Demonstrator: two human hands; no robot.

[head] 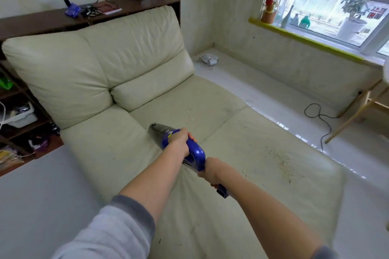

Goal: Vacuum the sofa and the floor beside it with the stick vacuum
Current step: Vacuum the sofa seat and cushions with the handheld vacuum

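Sofa in cream, creased leather-like hide, plump back cushions, flat seat stitched across with one seam. Crumbs scattered in a gritty patch on the sofa's seat toward its floor-side edge; a thinner trail nearer the sofa's back cushions. Glossy white floor alongside the sofa, thin black cable looping over it. Vacuum, blue glossy plastic with a grey tapered nozzle, held over the middle of the sofa's seat, nozzle aimed at the backrest. Left hand wrapped over the front of the blue body, fingers curled round it. Right hand gripping the rear handle, fingers clenched around it. Both forearms outstretched, grey fleecy sleeves pushed back.
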